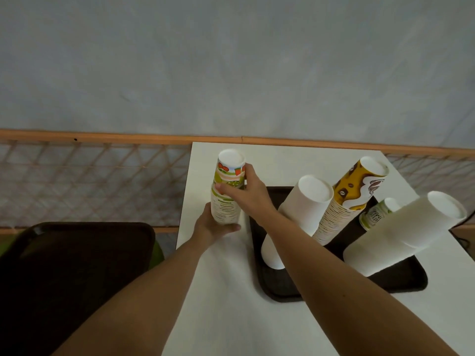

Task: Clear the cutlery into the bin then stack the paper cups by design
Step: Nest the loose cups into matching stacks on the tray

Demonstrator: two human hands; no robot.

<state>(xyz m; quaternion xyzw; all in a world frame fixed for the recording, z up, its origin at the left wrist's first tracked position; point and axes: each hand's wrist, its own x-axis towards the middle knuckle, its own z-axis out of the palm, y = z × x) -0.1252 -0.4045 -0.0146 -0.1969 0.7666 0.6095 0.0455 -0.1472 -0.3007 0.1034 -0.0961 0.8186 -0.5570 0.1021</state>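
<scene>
Well, fruit-print cup stack [226,201], on table [226,291] beside tray [282,291], looks light, crushable & prob tippy: left hand [209,227] fingers [231,228] wrap its base, right hand [250,194] fingers [225,188] clasp top cups, so hold sidewalls gently.

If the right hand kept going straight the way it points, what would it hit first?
The tall stack of fruit-printed paper cups; the right hand grips its upper part, with nothing between.
</scene>
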